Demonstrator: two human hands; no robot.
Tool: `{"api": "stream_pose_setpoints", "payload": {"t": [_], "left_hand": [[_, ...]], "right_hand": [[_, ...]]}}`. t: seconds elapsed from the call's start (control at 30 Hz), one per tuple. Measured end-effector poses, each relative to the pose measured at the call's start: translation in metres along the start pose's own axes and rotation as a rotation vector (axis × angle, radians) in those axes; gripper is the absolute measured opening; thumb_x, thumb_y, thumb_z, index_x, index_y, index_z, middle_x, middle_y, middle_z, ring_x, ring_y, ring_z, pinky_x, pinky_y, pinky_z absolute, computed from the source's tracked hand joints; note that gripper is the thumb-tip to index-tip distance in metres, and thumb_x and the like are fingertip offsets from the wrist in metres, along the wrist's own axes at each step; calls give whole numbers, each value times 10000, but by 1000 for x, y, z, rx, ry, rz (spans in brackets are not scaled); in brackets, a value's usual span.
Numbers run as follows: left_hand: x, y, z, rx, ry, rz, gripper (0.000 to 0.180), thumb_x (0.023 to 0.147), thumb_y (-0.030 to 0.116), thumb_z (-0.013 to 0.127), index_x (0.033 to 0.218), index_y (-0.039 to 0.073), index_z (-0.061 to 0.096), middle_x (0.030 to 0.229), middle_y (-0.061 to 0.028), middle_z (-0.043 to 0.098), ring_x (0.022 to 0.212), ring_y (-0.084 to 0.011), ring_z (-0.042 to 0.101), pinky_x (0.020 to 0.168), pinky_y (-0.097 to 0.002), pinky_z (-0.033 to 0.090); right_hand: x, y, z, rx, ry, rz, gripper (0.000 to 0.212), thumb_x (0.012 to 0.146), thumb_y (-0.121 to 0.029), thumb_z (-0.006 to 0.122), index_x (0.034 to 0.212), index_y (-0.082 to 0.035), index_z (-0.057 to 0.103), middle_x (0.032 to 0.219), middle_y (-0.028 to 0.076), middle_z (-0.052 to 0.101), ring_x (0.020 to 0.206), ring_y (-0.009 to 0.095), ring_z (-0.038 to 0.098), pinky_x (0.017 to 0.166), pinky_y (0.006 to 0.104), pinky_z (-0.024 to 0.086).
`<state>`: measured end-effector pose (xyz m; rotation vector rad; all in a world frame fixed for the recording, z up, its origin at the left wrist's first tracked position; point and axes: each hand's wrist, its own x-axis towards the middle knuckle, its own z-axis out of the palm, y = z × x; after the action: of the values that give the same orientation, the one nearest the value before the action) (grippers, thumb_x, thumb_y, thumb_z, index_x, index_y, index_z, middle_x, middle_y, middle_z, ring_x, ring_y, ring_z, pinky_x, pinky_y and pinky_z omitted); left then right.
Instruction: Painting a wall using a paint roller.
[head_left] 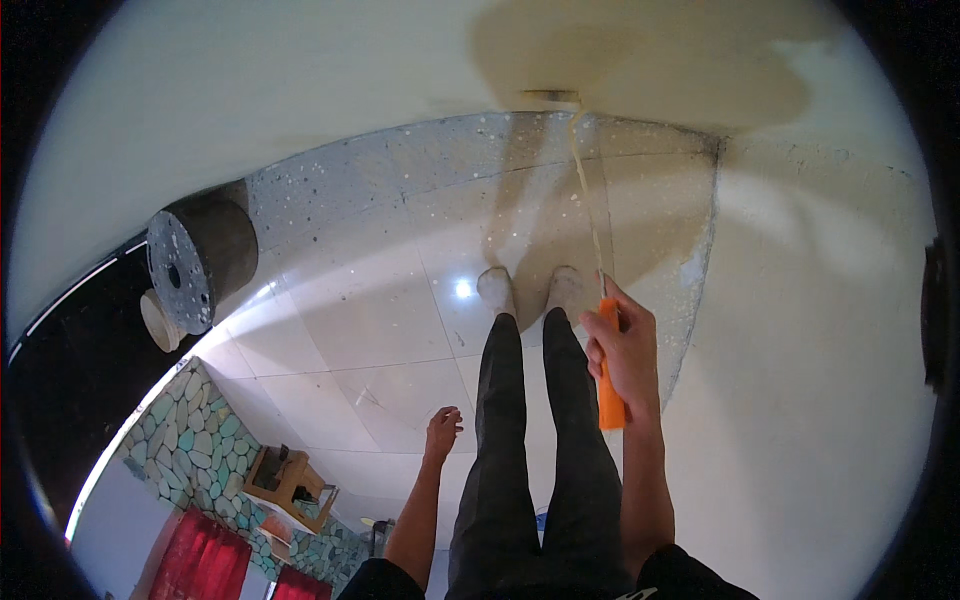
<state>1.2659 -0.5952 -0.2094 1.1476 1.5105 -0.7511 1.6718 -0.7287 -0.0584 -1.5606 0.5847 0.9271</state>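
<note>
Right hand (628, 350) gripping orange handle (611, 395), left hand (443, 434) half-curled over wide floor (375, 300), roller head (551, 96) near bottom edge of wall (350, 80)

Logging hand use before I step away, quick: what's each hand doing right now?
Left hand: partly open, loosely curled, nothing visible in it.
Right hand: closed, holding the orange handle of a paint roller.

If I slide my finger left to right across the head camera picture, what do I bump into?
Speckled grey cylinder → brown box-like stand → left hand → left foot → right foot → right hand, gripping an orange handle.
</note>
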Motion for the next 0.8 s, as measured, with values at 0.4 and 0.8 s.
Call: {"api": "stream_pose_setpoints", "payload": {"t": [0.4, 0.8], "left_hand": [[4, -10, 10, 37, -56, -30, 362, 951, 320, 523, 1194, 58, 580, 982, -83, 667, 807, -177, 646, 694, -318, 480], [7, -1, 19, 4, -52, 0, 351, 952, 317, 527, 1187, 62, 582, 962, -68, 669, 768, -158, 644, 652, -299, 478]], "right_hand": [[151, 59, -12, 21, -114, -45, 84, 823, -75, 619, 873, -43, 559, 543, -7, 473, 426, 74, 470, 380, 246, 386], [179, 66, -13, 44, -96, -22, 157, 834, -55, 611, 984, -19, 581, 581, -12, 470, 458, 60, 472, 398, 237, 391]]}}
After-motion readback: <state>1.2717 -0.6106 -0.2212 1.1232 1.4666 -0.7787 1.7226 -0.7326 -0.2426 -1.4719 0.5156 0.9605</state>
